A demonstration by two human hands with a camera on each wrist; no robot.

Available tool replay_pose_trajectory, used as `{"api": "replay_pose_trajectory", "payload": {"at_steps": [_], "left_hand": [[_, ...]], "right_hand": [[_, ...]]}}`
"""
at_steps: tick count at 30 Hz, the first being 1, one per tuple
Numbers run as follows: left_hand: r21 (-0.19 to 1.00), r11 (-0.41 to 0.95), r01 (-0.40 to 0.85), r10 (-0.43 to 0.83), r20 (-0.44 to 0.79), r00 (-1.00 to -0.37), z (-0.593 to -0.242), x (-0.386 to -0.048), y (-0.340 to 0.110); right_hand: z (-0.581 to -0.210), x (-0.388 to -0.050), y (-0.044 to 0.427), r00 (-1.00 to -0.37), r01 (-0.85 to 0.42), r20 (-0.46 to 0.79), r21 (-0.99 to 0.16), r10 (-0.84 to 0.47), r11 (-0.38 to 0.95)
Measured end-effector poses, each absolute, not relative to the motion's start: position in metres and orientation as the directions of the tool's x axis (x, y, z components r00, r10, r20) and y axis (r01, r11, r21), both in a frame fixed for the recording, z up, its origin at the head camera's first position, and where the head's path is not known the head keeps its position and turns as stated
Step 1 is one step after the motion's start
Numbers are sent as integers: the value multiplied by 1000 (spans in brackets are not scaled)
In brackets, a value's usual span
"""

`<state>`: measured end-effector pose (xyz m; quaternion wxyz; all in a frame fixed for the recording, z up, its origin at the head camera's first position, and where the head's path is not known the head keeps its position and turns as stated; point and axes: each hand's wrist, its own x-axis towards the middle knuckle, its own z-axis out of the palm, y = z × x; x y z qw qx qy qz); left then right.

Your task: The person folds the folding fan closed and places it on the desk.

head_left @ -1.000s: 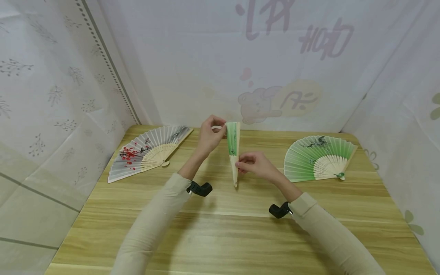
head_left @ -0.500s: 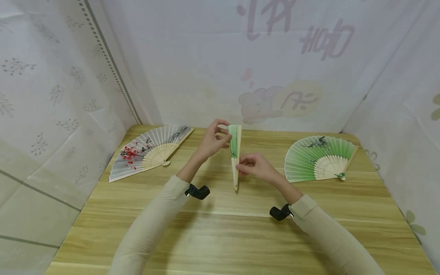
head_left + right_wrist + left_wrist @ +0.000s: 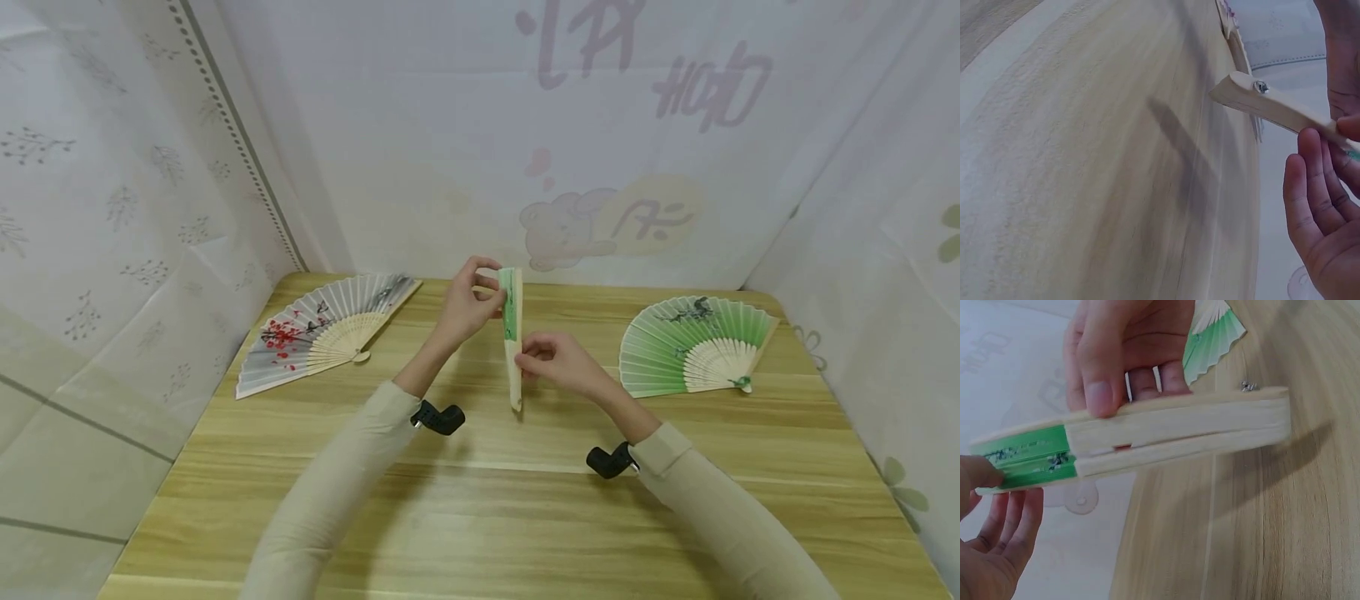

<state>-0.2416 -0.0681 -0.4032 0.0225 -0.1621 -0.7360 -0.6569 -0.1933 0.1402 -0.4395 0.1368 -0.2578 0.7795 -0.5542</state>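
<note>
Over the yellow-brown wooden table (image 3: 495,525), a slim green-and-cream folding fan (image 3: 512,332) — left hand (image 3: 467,305) pinching its cloth end, right hand (image 3: 561,363) pinching its pale ribs! Nearly folded, slightly gapped, it looks unfinished, while the grey red-blossomed pleated fan (image 3: 341,329) and the wide green pleated fan (image 3: 663,350) lie spread.

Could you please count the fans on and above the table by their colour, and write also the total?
Green: 2 (held green fan, spread green fan)
Grey-white with red blossoms: 1 (spread grey-white fan)
Total: 3
</note>
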Motion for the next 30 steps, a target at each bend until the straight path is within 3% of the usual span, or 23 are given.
{"api": "replay_pose_trajectory", "payload": {"at_steps": [6,20,30], "left_hand": [[974,87,211,221,188,-957,-407,-237,-68],[994,101,40,419,-6,-908,-437,-205,-75],[995,97,13,315,-19,-949,-456,-189,-67]], "right_hand": [[-440,-194,138,-834,-250,71,-933,-548,259],[-448,-198,143,-870,-83,-6,-984,-493,157],[-461,-195,145,-902,-64,-2,-988,-433,138]]}}
